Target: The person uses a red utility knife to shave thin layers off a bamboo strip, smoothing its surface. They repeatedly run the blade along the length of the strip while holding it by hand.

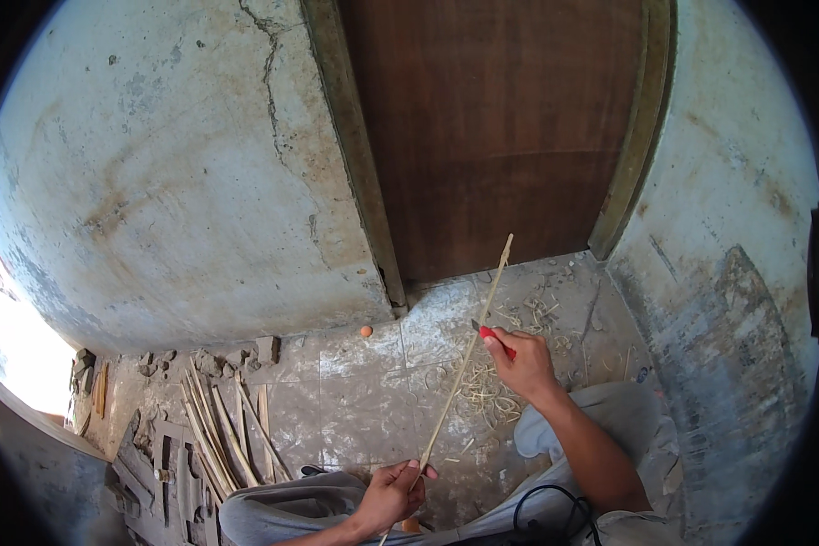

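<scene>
A long, thin strip of pale wood, perhaps bamboo (452,392), slants up and away from my lap. Near its lower end my left hand (393,496) is closed around it. My right hand (525,366) grips a red-handled utility knife (498,341). The knife's short blade meets the strip a little above its middle. At the strip's far tip a small sliver of wood sticks out. Pale curled shavings (489,396) lie on the floor beneath and beside my right hand.
Several split strips (218,432) lie in a bundle on the left, beside a worn slatted piece (177,478). Rubble (214,362) lines the cracked wall (200,182). A small orange ball-like thing (366,331) sits on the tiled floor. Ahead stands a brown door (491,136).
</scene>
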`<act>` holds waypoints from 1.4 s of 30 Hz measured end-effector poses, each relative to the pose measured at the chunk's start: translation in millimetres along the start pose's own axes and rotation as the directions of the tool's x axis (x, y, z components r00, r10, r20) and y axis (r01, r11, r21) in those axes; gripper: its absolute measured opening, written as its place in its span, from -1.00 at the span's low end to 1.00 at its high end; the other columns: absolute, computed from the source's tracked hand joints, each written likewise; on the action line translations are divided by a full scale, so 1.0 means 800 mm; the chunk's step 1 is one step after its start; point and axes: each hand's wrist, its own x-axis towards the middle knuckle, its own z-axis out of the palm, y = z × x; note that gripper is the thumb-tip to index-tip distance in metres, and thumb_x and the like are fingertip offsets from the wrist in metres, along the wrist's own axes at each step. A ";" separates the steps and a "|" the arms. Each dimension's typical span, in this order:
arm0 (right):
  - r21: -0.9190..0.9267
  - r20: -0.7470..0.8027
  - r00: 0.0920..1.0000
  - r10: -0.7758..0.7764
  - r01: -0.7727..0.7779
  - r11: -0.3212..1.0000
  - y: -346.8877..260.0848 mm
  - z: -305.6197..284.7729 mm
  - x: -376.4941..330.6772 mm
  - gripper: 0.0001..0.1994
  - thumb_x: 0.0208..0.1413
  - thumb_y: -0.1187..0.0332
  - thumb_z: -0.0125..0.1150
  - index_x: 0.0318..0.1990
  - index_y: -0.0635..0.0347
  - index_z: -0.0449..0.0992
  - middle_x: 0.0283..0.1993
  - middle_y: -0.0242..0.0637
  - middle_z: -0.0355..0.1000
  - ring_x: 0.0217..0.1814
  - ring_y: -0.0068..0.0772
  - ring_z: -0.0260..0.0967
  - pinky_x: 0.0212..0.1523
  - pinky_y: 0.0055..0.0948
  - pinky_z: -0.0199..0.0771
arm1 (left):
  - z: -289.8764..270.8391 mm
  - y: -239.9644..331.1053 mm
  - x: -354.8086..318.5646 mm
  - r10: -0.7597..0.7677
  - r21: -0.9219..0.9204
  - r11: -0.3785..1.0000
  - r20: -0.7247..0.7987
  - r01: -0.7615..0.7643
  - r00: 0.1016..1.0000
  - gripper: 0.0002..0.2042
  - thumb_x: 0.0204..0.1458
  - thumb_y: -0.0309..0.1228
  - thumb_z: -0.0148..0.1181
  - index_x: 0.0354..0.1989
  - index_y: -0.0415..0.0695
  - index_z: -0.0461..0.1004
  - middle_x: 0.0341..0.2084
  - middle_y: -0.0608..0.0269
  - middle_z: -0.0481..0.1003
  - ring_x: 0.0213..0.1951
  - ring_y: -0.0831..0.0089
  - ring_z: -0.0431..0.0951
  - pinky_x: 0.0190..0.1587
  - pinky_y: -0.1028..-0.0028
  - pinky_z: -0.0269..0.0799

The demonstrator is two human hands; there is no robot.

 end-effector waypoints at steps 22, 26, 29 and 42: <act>0.273 0.326 0.928 -0.181 0.091 0.958 -0.043 0.038 -0.068 -0.69 0.21 0.17 0.25 -0.07 0.23 0.63 -0.33 -0.06 0.58 -0.36 -0.01 0.56 -0.33 -0.19 0.54 | -0.022 0.011 0.029 0.047 0.005 0.999 -0.027 -0.046 0.999 -0.70 0.38 -0.32 -0.03 0.02 -0.35 0.44 -0.66 0.47 0.21 -0.67 0.69 0.13 -0.63 0.57 0.01; 0.257 0.367 0.911 -0.190 0.097 0.962 -0.053 0.038 -0.072 -0.69 0.22 0.17 0.24 -0.09 0.24 0.61 -0.34 -0.08 0.57 -0.38 -0.03 0.55 -0.34 -0.21 0.55 | -0.020 0.010 0.034 0.082 0.042 0.996 -0.064 -0.080 0.995 -0.73 0.36 -0.32 0.02 -0.03 -0.31 0.46 -0.67 0.52 0.20 -0.66 0.70 0.13 -0.62 0.57 0.00; 0.262 0.319 0.919 -0.233 0.151 0.953 -0.055 0.039 -0.074 -0.70 0.22 0.17 0.24 -0.10 0.22 0.61 -0.38 -0.11 0.56 -0.40 -0.04 0.54 -0.37 -0.22 0.54 | -0.022 -0.001 0.038 0.151 0.197 0.971 -0.056 -0.138 0.987 -0.75 0.34 -0.30 0.06 -0.08 -0.28 0.48 -0.64 0.50 0.32 -0.65 0.72 0.20 -0.61 0.54 0.08; 0.116 0.241 0.934 -0.263 0.241 0.964 -0.060 0.048 -0.083 -0.75 0.12 0.19 0.35 -0.14 0.13 0.64 -0.48 -0.25 0.51 -0.52 -0.16 0.50 -0.54 -0.27 0.48 | -0.011 -0.017 0.031 0.470 0.776 0.591 -0.110 -0.220 0.876 -0.75 0.33 -0.32 -0.04 -0.25 -0.31 0.30 -0.66 -0.29 0.43 -0.49 -0.35 0.49 -0.46 -0.07 0.30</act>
